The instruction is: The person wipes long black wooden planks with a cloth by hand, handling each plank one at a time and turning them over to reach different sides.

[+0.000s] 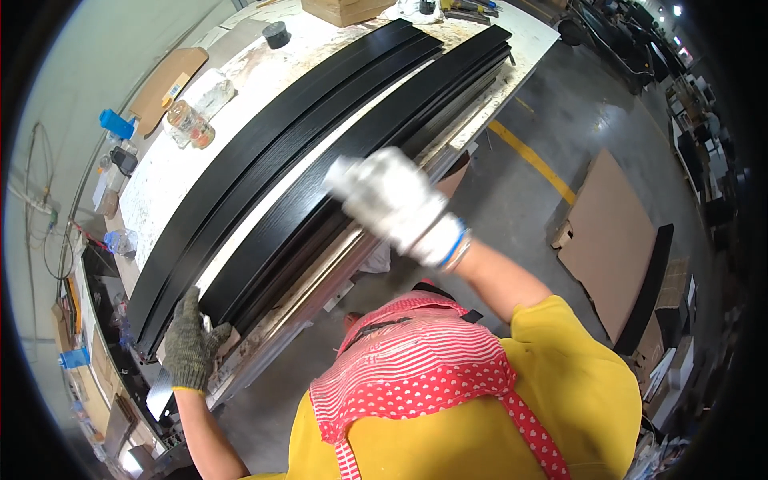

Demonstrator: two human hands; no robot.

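Long black boards with a wood-grain surface lie on a white worktable (232, 64), bowed by the lens. The near black board (296, 184) has more dark lengths along its lower side. Beyond it, across a narrow gap, lies the far black board (264, 120). My left hand (190, 346), in a grey-green knit glove, grips the near board's left end, fingers on one side and thumb on the other. Over the middle of this board is my right hand (392, 200) in a white glove, smeared by motion. A whitish patch shows at its fingertips; whether it is a cloth I cannot tell.
At the table's back stand a cardboard box (344, 10), a dark round cup (276, 34) and a clear jar (190, 124). A brown panel (608, 240) lies to the right on the grey floor, past a yellow line (532, 160). Cluttered shelving (104, 352) stands at left.
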